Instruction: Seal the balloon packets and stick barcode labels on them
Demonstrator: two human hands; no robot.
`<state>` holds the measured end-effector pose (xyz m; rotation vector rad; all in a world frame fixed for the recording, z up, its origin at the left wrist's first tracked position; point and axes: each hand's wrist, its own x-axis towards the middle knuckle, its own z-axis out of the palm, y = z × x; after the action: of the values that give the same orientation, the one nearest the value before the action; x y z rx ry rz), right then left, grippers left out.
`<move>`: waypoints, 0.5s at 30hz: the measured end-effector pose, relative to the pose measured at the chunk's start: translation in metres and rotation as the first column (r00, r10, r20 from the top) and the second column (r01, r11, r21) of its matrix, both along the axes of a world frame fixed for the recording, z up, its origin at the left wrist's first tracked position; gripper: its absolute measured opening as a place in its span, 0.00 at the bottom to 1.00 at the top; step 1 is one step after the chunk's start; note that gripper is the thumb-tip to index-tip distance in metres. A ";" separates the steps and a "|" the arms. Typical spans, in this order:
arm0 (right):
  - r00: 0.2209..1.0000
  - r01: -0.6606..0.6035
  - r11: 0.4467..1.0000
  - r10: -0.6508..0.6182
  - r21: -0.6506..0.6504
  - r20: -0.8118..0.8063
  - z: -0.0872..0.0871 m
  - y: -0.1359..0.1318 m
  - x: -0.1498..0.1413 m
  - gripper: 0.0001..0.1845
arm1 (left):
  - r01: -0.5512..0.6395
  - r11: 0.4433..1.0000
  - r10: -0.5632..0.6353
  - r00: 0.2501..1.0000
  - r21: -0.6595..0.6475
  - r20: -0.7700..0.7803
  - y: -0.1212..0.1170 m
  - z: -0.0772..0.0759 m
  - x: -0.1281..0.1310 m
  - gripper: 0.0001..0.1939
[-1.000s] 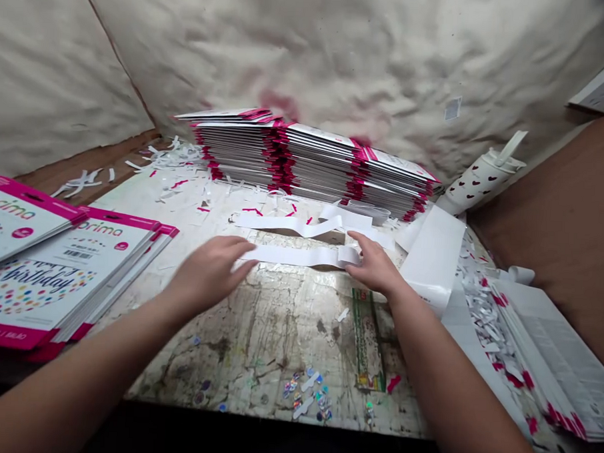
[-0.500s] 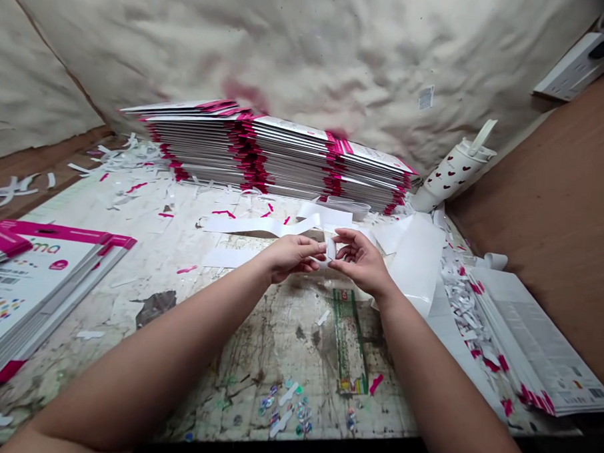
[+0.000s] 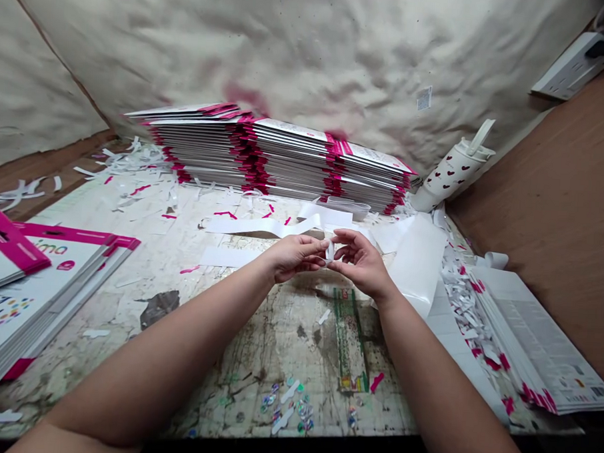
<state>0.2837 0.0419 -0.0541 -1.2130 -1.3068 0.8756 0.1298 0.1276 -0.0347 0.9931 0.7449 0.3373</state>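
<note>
My left hand (image 3: pixel 291 256) and my right hand (image 3: pixel 361 261) meet above the middle of the worn table (image 3: pixel 237 330). Both pinch one small white paper piece (image 3: pixel 329 250) between their fingertips. A long white paper strip (image 3: pixel 262 226) lies on the table just behind the hands, and a shorter white strip (image 3: pixel 225 257) lies left of my left hand. A tall row of stacked pink-and-white cards (image 3: pixel 279 157) stands along the back wall.
Pink-edged printed cards (image 3: pixel 34 288) are stacked at the left edge. White sheets with pink marks (image 3: pixel 532 343) lie at the right. A heart-patterned tumbler (image 3: pixel 452 173) leans at the back right. A green ruler (image 3: pixel 350 339), shiny confetti (image 3: pixel 289 403) and paper scraps (image 3: pixel 134 162) litter the table.
My hands left the long strip flat on the table and came together, pinching a small white piece. The view swung to the right; in the last half second little moved.
</note>
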 end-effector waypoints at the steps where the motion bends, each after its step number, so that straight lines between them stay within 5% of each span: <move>1: 1.000 -0.003 1.000 0.003 0.003 -0.018 0.000 0.000 0.000 0.31 | -0.002 1.000 0.002 1.000 -0.004 0.000 0.000 0.000 0.000 0.13; 4: 1.000 -0.010 1.000 0.010 -0.012 -0.003 0.000 0.001 0.002 0.32 | -0.025 1.000 0.025 1.000 0.007 -0.015 0.001 0.000 -0.001 0.10; 6: 0.984 0.117 0.993 -0.111 -0.036 0.139 0.001 -0.001 0.005 0.32 | -0.084 0.995 0.086 0.995 0.051 -0.043 0.004 0.001 -0.003 0.08; 9: 0.786 0.418 0.907 -0.392 0.056 0.478 0.010 -0.007 0.004 0.33 | -0.215 0.960 0.232 0.970 0.182 -0.079 0.007 0.006 -0.006 0.09; 11: 0.677 0.377 0.910 -0.397 0.171 0.619 0.019 -0.014 -0.005 0.32 | -0.267 0.922 0.300 0.951 0.282 -0.081 0.003 0.015 -0.009 0.11; 15: 0.636 0.164 0.945 -0.320 0.282 0.702 0.031 -0.021 -0.036 0.25 | -0.179 0.850 0.235 0.971 0.496 -0.052 -0.019 0.038 -0.012 0.09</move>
<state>0.2476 0.0211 -0.0234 -1.6217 -1.7561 -0.0043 0.1177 0.1086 0.0031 1.4228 0.8936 0.6893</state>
